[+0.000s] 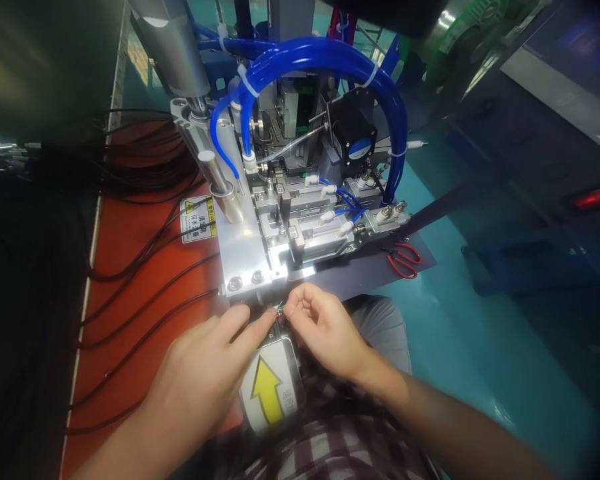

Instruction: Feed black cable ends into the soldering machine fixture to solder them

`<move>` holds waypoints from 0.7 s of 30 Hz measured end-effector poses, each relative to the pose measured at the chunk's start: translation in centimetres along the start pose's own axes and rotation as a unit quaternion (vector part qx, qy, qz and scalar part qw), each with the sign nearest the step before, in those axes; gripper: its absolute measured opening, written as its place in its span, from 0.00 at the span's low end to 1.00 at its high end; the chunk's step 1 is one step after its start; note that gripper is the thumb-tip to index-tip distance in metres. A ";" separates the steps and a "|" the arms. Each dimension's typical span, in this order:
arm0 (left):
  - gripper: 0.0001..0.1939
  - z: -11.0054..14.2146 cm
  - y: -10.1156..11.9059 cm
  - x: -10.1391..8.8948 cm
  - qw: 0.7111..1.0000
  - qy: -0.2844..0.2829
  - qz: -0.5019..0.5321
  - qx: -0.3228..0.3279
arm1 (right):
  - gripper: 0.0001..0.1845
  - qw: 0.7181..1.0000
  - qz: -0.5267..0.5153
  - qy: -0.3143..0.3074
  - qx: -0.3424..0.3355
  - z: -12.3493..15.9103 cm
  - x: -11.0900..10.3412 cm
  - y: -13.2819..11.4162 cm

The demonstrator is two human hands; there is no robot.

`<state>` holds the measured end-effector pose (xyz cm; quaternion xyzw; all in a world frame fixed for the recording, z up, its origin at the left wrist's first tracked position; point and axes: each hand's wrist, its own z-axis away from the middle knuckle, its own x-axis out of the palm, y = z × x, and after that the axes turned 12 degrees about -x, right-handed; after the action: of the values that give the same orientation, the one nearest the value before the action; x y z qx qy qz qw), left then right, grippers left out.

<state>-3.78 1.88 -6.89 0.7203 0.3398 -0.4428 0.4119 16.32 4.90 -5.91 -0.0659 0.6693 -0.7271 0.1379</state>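
Thin coloured wires (280, 309), with green, white and red showing, stick up at a small metal fixture (273, 333) on the machine's front end. My right hand (327, 327) pinches the wires between thumb and forefinger, its other fingers curled. From the other side, my left hand (205, 360) reaches in with its forefinger tip against the same wires. My left thumb lies above that forefinger, and the remaining left fingers are hidden below. Just under the wires is a white cover (275, 400) with a yellow arrow.
A metal machine (315, 220) with blue air hoses (325, 53) stands ahead. Black cables (150, 247) run across the orange-red surface (120, 280) at left. Red-handled pliers (405, 260) rest on a dark plate (360, 270) at right. A warning label (197, 219) is beside the metal block.
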 end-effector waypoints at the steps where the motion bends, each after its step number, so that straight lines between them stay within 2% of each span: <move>1: 0.21 0.0 0.0 0.0 1.000 -0.001 0.000 0.001 | 0.07 1.000 0.003 0.001 -0.002 0.0 0.0 0.0; 10: 0.21 -0.2 0.1 0.1 1.000 0.006 -0.009 0.000 | 0.06 0.999 0.018 -0.013 -0.031 -0.1 -0.3 0.2; 16: 0.21 0.0 0.1 0.1 1.000 0.009 -0.003 0.003 | 0.07 0.999 0.029 -0.010 -0.018 -0.4 -0.3 0.0; 21: 0.21 0.0 0.1 0.0 1.000 0.002 -0.001 -0.002 | 0.06 0.998 0.062 -0.005 0.020 -0.3 -0.2 -0.7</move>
<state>-3.70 1.91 -6.90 0.7201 0.3417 -0.4411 0.4124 16.31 5.29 -5.19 -0.0251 0.6566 -0.7301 0.1878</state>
